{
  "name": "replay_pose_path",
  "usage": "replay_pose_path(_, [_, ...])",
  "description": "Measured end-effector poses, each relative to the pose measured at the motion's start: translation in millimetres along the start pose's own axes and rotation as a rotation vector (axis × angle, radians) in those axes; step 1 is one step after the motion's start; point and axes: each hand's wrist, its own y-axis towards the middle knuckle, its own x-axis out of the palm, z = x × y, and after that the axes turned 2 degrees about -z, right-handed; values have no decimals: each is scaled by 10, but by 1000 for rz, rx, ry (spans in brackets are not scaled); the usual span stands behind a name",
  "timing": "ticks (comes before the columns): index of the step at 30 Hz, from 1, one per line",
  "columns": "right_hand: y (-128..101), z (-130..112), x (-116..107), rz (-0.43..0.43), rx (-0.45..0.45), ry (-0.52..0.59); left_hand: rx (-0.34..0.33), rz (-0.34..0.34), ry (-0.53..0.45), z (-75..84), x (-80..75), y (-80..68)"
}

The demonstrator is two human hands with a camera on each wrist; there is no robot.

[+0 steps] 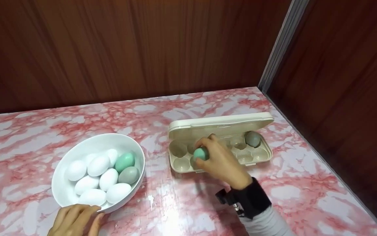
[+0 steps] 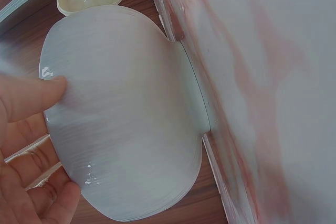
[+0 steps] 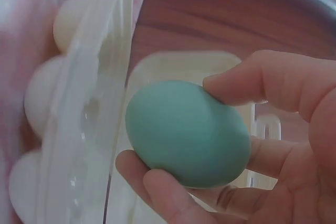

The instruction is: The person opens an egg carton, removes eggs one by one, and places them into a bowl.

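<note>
Green egg (image 1: 201, 153) is pinched by the right hand (image 1: 223, 164) over the egg carton (image 1: 260, 154), near its left cups. One grey egg (image 1: 252, 139) is seated already; about ten remain in the white bowl (image 1: 77, 150), steadied by flat left-hand fingers (image 1: 75, 220).

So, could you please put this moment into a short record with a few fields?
Surface: pink marbled table, wooden walls behind.
Right hand: pinches a green egg over the carton.
Egg carton: beige, lid open, one grey-green egg in a far right cup; the other cups in view look bare.
Left hand: rests against the near rim of the bowl.
White bowl: holds mostly white eggs, plus one green and one grey.
</note>
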Motion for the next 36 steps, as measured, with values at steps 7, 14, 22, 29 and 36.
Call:
replay_pose_path(7, [-57,-159,174,-72,-102,26,-10,-11,11,13,-39,7])
replay_pose_path(14, [-120,-371,290,-85,-168,140,-7,26,9,16,-10,26])
replay_pose_path(22, [-143,-592,374,-66,-237,244,39,105,32,-29,72,40])
replay_pose_path(29, [-154,-759,465,-114,-284,240,43,86,35,-25,64,20])
replay_pose_path(36, [-147,-933,554,-114,-341,243,50,104,28,-22,63,13])
